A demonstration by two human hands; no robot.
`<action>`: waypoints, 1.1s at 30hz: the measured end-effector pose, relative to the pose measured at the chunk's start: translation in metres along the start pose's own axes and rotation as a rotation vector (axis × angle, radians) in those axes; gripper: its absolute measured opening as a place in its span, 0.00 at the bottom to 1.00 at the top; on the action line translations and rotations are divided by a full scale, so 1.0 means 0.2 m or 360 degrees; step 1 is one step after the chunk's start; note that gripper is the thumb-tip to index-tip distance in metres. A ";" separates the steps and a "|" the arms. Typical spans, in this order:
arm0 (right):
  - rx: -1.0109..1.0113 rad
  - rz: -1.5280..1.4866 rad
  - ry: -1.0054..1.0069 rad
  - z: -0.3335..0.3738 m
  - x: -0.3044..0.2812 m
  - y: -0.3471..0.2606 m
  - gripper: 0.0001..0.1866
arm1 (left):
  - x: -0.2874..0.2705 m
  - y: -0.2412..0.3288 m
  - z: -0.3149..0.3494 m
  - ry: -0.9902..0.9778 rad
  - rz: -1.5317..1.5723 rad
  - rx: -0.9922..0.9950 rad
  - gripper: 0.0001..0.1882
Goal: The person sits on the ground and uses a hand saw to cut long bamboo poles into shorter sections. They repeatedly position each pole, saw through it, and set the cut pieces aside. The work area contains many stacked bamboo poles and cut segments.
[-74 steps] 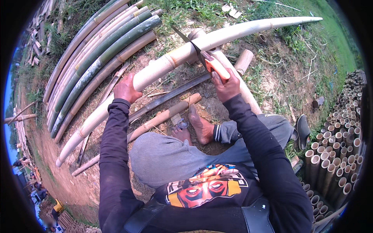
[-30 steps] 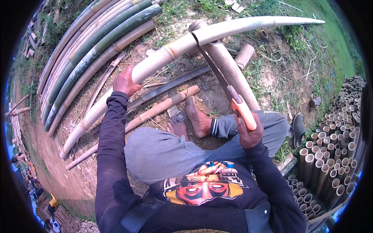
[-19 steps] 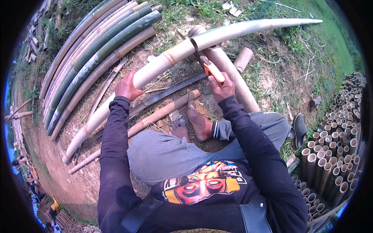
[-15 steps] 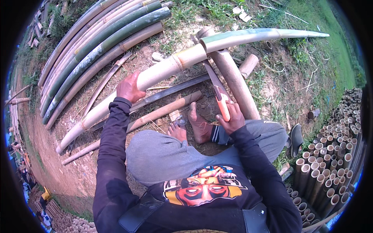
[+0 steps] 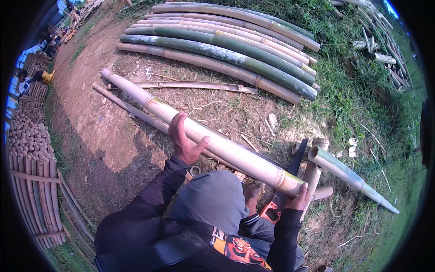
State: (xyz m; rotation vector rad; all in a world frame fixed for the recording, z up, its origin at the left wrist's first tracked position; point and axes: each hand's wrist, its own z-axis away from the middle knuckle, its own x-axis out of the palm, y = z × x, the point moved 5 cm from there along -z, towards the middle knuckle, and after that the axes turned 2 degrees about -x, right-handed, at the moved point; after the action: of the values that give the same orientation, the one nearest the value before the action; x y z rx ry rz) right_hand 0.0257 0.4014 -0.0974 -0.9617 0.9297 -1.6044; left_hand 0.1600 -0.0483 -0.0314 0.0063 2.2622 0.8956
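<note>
A pale, peeled bamboo pole [image 5: 217, 147] slants across in front of me, its thin end far left. Against its near side is my left hand [image 5: 183, 139], fingers stretched and thumb spread. My right hand [image 5: 299, 199] grips the pole's thick right end. Just beside that hand is a handsaw [image 5: 272, 211] with an orange handle; its dark blade points away and passes partly hidden behind the pole. Beyond the right end, a separate green-and-white bamboo piece [image 5: 342, 171] lies with its hollow end toward the pole, resting near a short bamboo support [image 5: 312, 170].
Several long green and tan bamboo poles [image 5: 222, 52] lie side by side at the back. A split bamboo strip [image 5: 195, 85] and a thinner pole [image 5: 136, 111] lie on the dirt. Stacked bamboo [image 5: 36, 195] stands at far left. My bare foot [image 5: 252, 196] is below the pole.
My view has swung left. The right hand has let go of the saw and taken the pole's cut end. The green-and-white piece now lies apart from the pole. My left hand's fingers have opened out.
</note>
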 end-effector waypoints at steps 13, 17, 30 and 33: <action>-0.0042 -0.0203 -0.0125 -0.32 -0.10 0.08 0.41 | 0.41 -0.64 -0.20 0.0526 0.1594 -0.1687 0.35; 0.0120 -0.0334 -0.0051 -0.48 0.11 -0.06 0.38 | 0.57 -0.59 -0.66 0.0585 0.1579 -0.1516 0.37; -0.0497 0.0304 -0.0738 -0.35 0.67 -0.35 0.26 | 0.73 -0.26 -1.34 -0.0548 0.1063 -0.0511 0.35; -0.0380 0.0592 -0.0712 -0.02 0.36 -0.02 0.23 | 0.88 -0.12 -0.87 -0.0993 0.0799 -0.0525 0.33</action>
State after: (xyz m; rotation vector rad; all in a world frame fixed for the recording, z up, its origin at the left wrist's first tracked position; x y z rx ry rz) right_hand 0.0074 0.3330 -0.0845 -1.1720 0.9274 -0.9291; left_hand -0.0737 -0.1286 -0.0605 0.6377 1.5292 1.3001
